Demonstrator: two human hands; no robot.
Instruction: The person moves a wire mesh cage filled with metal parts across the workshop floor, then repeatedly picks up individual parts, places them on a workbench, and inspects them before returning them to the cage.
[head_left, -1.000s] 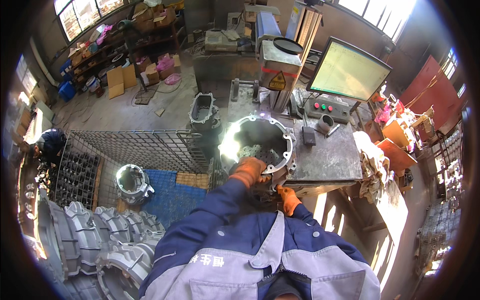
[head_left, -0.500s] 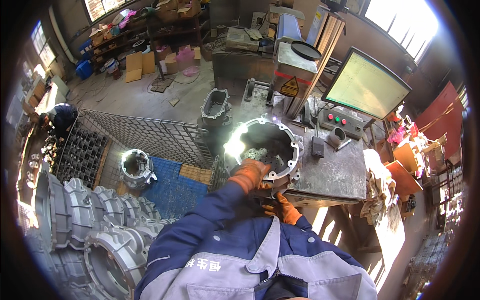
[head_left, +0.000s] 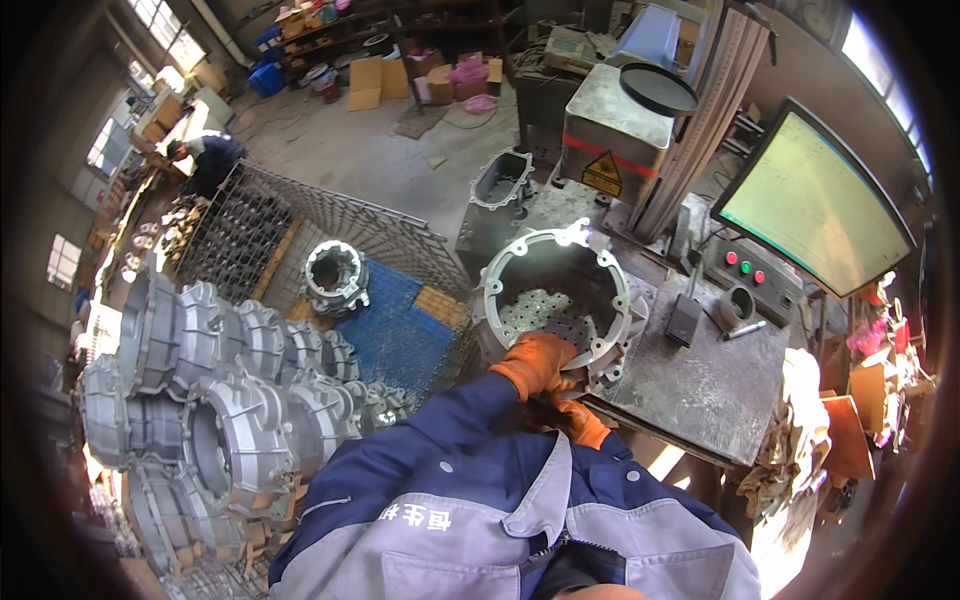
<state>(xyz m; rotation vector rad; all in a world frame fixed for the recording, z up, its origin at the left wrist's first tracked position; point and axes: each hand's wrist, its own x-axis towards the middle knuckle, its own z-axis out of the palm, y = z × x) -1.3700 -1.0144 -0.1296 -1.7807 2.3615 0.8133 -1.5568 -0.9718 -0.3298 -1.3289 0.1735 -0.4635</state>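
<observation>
A round cast-metal housing (head_left: pixel 492 290) with a bolt-holed rim stands open end up at the near left edge of the workbench. My left hand (head_left: pixel 540 366), in an orange glove, is closed over its near rim, fingers curled to the inside. Just below, my right hand (head_left: pixel 583 420), also orange-gloved, reaches in against the housing's near side. Its fingers are mostly hidden behind the left hand and the rim. A perforated plate (head_left: pixel 545 312) shows through the housing's opening.
Behind the housing stands a box-shaped machine head (head_left: pixel 618 130) on a column. At right are a monitor (head_left: pixel 815 205), a button box (head_left: pixel 750 268) and a small black box (head_left: pixel 683 320). Stacked grey housings (head_left: pixel 240 440) fill the left; a wire-mesh cage (head_left: pixel 345 225) stands beyond. Another person (head_left: pixel 212 160) bends at far left.
The view has swung, so the bench and housing sit farther right in the picture. My right hand has come in closer under the left hand, which stays on the rim.
</observation>
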